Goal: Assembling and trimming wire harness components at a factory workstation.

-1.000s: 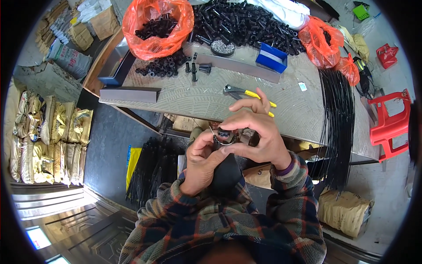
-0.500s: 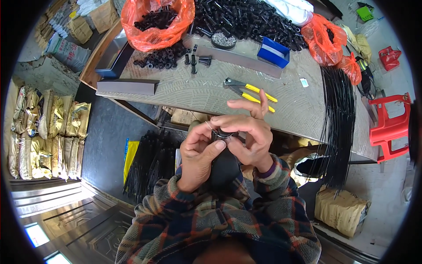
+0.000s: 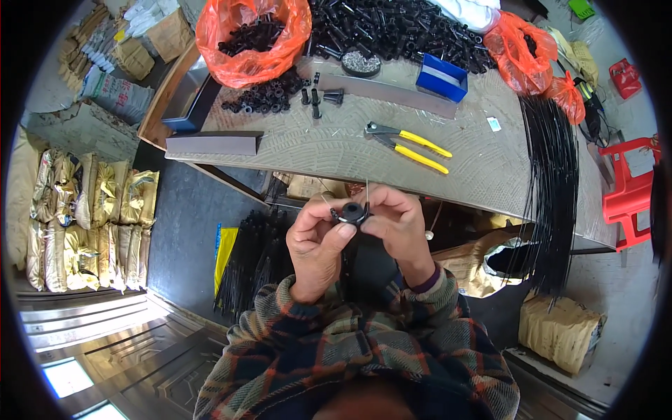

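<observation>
Left bare hand [image 3: 313,246]: thumb and fingers drawn nearly together, pinching the left side of a small, round, black part [image 3: 353,212]; right bare hand [image 3: 402,232]: likewise nearly closed, thumb and fingers on its right side. Part: ring-shaped, dark hole at centre, face turned upward, a pale glint along its lower rim; exact fittings too small to tell. Thin, straight, metallic wire [image 3: 367,192] stands up at its right side. Position: between the person's plaid-sleeved torso and the near edge of a grey, scuffed-top table [image 3: 483,162]; height relative to the edge cannot be told. Beyond that edge: yellow-handled pliers [image 3: 421,142], jaws pointing left; flat grey strip [image 3: 212,145] along the left front edge; long black rods [image 3: 551,189] overhanging at right. Scuffed tabletop shows between pliers and rods.
</observation>
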A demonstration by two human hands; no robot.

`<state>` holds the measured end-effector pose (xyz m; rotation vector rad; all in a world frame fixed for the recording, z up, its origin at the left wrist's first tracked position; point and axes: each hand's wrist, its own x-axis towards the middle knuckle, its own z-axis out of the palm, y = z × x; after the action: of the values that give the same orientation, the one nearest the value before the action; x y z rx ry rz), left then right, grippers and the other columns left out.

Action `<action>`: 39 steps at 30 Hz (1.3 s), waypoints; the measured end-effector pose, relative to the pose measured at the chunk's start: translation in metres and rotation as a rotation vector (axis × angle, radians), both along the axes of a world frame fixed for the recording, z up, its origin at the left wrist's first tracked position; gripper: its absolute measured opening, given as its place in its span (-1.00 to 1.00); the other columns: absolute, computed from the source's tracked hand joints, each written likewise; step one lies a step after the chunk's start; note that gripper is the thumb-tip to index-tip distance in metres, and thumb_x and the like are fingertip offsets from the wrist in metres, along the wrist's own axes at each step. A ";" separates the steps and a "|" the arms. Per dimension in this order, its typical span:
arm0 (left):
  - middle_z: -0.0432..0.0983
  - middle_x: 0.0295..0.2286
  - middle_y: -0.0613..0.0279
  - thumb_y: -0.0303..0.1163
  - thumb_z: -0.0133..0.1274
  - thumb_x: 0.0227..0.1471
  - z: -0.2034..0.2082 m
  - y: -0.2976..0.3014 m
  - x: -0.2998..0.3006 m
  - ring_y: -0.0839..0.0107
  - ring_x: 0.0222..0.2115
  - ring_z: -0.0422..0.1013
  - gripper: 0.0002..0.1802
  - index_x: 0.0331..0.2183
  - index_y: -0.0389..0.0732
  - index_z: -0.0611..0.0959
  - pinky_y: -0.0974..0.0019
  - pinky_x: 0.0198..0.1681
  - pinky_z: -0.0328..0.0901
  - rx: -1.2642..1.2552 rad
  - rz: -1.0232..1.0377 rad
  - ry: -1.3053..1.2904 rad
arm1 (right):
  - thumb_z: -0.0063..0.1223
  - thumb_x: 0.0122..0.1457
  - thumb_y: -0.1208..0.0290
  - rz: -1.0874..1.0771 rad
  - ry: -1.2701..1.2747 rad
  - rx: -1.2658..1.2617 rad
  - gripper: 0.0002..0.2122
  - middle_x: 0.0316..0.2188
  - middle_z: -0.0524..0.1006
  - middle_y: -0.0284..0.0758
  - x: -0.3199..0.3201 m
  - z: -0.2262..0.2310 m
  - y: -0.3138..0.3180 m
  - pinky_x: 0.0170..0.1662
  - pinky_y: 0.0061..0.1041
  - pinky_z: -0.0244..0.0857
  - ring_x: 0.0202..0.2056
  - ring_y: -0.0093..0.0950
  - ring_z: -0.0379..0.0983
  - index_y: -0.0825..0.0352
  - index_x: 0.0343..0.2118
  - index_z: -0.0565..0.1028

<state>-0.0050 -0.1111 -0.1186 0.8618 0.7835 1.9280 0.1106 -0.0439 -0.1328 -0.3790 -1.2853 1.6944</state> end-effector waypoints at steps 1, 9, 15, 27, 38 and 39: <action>0.40 -0.39 0.27 -0.62 0.08 -0.13 -0.001 -0.001 -0.002 0.56 -0.34 0.31 -0.75 -0.29 -0.37 0.52 0.49 -0.21 0.21 0.041 -0.021 -0.016 | 0.18 -0.10 0.54 0.083 -0.002 -0.020 -0.78 -0.38 0.42 -0.34 0.001 0.002 -0.001 -0.19 -0.58 0.19 -0.30 -0.58 0.32 0.42 -0.37 0.41; 0.43 -0.39 0.24 -0.55 0.09 -0.12 0.006 -0.015 -0.014 0.54 -0.35 0.33 -0.76 -0.31 -0.37 0.51 0.45 -0.21 0.24 -0.022 -0.059 -0.079 | 0.18 -0.10 0.57 0.132 -0.213 0.183 -0.83 -0.49 0.38 -0.42 -0.006 0.024 -0.010 -0.33 -0.65 0.14 -0.41 -0.65 0.27 0.35 -0.48 0.37; 0.43 -0.37 0.23 -0.47 0.08 -0.10 0.005 -0.021 -0.028 0.54 -0.34 0.33 -0.73 -0.29 -0.37 0.49 0.44 -0.19 0.24 -0.054 -0.155 -0.076 | 0.23 -0.11 0.49 -0.019 -0.214 0.204 -0.79 -0.60 0.35 -0.49 -0.017 0.026 -0.022 -0.49 -0.74 0.13 -0.53 -0.76 0.22 0.37 -0.53 0.37; 0.32 -0.46 0.27 -0.30 0.10 -0.10 0.005 -0.044 -0.036 0.54 -0.41 0.25 -0.69 -0.37 -0.36 0.49 0.48 -0.28 0.16 -0.078 -0.153 0.042 | 0.36 -0.26 0.37 0.221 -0.256 0.423 -0.67 -0.64 0.28 -0.45 -0.026 0.023 -0.019 -0.51 -0.61 0.05 -0.57 -0.61 0.18 0.31 -0.61 0.32; 0.31 -0.50 0.25 -0.22 0.13 -0.14 0.007 -0.050 -0.045 0.48 -0.44 0.22 -0.64 -0.41 -0.35 0.50 0.43 -0.30 0.13 -0.026 -0.344 0.057 | 0.32 -0.19 0.36 0.511 -0.217 0.402 -0.73 -0.64 0.39 -0.44 -0.021 0.033 -0.008 -0.53 -0.65 0.13 -0.58 -0.67 0.29 0.35 -0.60 0.39; 0.32 -0.50 0.24 -0.23 0.13 -0.14 0.006 -0.050 -0.043 0.48 -0.43 0.23 -0.65 -0.42 -0.35 0.50 0.42 -0.29 0.13 -0.025 -0.328 0.042 | 0.32 -0.19 0.36 0.507 -0.218 0.405 -0.73 -0.64 0.39 -0.44 -0.020 0.036 -0.005 -0.53 -0.65 0.13 -0.58 -0.67 0.29 0.35 -0.60 0.39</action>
<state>-0.0480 -0.1611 -0.1130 0.9540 0.6444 1.6129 0.0907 -0.0484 -0.0971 0.0117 -1.9657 1.7678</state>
